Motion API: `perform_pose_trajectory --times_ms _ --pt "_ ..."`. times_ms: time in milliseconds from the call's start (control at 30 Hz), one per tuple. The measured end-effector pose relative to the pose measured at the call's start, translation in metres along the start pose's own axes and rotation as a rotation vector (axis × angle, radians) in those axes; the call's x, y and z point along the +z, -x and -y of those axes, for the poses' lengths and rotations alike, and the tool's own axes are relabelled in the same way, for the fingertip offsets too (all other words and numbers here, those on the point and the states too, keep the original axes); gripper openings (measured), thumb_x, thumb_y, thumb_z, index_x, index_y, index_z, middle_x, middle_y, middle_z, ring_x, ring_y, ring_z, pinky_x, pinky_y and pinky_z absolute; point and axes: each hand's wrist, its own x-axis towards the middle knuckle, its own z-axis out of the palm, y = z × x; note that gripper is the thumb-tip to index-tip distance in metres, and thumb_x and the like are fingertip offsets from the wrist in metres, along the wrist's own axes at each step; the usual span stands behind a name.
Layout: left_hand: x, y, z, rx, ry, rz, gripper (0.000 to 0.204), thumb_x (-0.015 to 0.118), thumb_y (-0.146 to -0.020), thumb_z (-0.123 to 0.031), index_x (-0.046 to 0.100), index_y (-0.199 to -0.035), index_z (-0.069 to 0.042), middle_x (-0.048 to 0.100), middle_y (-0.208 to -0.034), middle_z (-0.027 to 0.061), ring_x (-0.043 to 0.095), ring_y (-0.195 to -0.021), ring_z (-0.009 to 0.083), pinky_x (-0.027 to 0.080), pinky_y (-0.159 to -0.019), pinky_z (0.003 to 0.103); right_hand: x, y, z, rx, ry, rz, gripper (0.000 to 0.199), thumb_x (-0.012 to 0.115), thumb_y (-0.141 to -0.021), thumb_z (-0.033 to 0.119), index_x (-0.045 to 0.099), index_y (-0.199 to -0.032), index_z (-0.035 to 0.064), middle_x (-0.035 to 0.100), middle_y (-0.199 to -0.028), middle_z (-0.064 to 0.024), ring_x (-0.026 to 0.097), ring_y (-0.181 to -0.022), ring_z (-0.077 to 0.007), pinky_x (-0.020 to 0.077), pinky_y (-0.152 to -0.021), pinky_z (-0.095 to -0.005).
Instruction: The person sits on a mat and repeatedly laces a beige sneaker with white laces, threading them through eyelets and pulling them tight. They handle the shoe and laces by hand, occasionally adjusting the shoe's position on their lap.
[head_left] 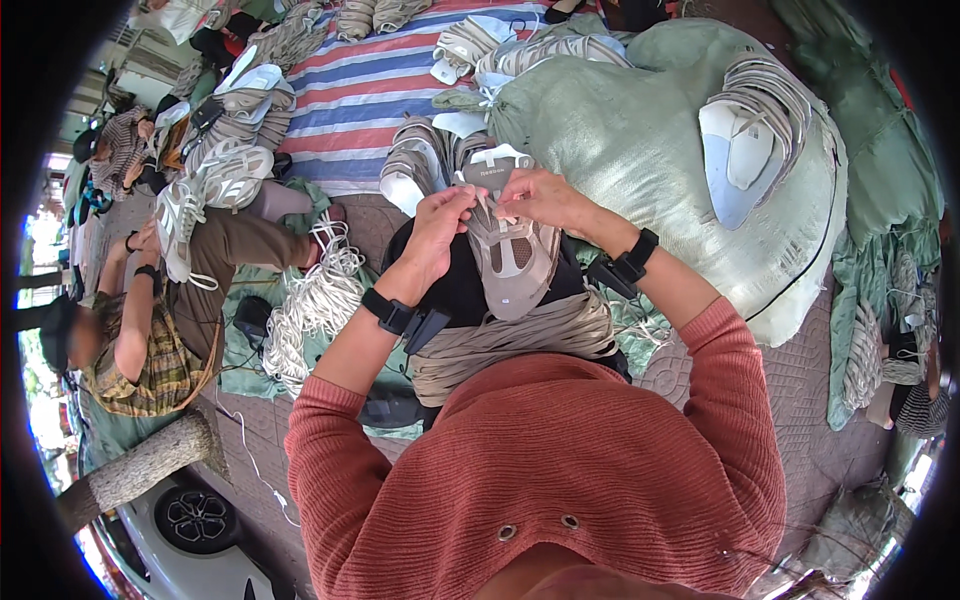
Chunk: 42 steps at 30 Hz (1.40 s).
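A grey-beige shoe upper [515, 262] with mesh panels rests on my lap, its toe toward me and its grey tongue [490, 172] at the far end. My left hand [440, 228] is closed in a pinch at the left side of the lacing area. From the right, my right hand [550, 200] pinches a light shoelace [497, 207] over the lacing area, close to the left fingertips. The lace's exact path between the fingers is partly hidden. Across my lap lies a thick bundle of beige laces [515, 345].
Stacked shoe uppers [418, 160] stand just beyond my hands. A large pale green sack [640, 130] with more uppers [755, 130] fills the right. A white lace heap [315, 310] lies left, near a seated person [150, 340] holding an upper. A striped sheet [350, 90] spreads ahead.
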Motion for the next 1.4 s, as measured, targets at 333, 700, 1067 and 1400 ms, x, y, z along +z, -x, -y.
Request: perform_pose_trajectory --times_ms 333,700,1067,1400 --pt "0.006 -0.014 -0.013 0.021 0.087 0.015 0.022 0.061 -0.092 -0.029 0.060 -0.103 -0.010 0.062 -0.099 0.0014 0.053 -0.092 0.0114 0.039 -0.086 0.031 0.010 -0.017 0.002 -0.024 -0.133 0.008 0.022 0.071 -0.079 0.029 0.067 -0.084 0.0085 0.063 -0.075 -0.0044 0.059 -0.068 -0.0183 0.0456 -0.068 -0.0298" --pt "-0.010 -0.036 -0.174 0.241 -0.131 0.145 0.033 0.059 -0.093 -0.031 0.061 -0.108 -0.001 0.064 -0.103 0.0100 0.064 -0.093 0.0203 0.046 -0.089 0.034 -0.093 -0.061 0.098 0.148 -0.634 0.160 0.014 0.069 -0.085 0.019 0.068 -0.093 0.0071 0.059 -0.073 0.0051 0.043 -0.059 -0.0014 0.0317 -0.051 -0.0188" --pt "0.012 -0.032 -0.220 0.258 -0.072 0.370 0.079 0.025 -0.096 -0.064 0.062 -0.111 0.004 0.065 -0.108 0.0148 0.059 -0.103 0.0228 0.042 -0.094 0.036 -0.235 -0.047 0.202 -0.217 -0.601 -0.227 0.021 0.060 -0.094 0.026 0.065 -0.090 0.0056 0.055 -0.069 0.0042 0.036 -0.052 -0.0013 0.0258 -0.045 -0.0182" --pt "0.049 -0.054 -0.213 -0.055 0.535 0.647 0.045 0.050 -0.097 -0.039 0.057 -0.119 0.000 0.061 -0.119 0.0188 0.057 -0.114 0.0307 0.046 -0.097 0.043 -0.142 -0.031 0.130 -0.077 -0.294 0.226 0.028 0.050 -0.098 0.031 0.061 -0.086 0.0083 0.047 -0.063 0.0053 0.042 -0.057 -0.0031 0.0305 -0.049 -0.0196"
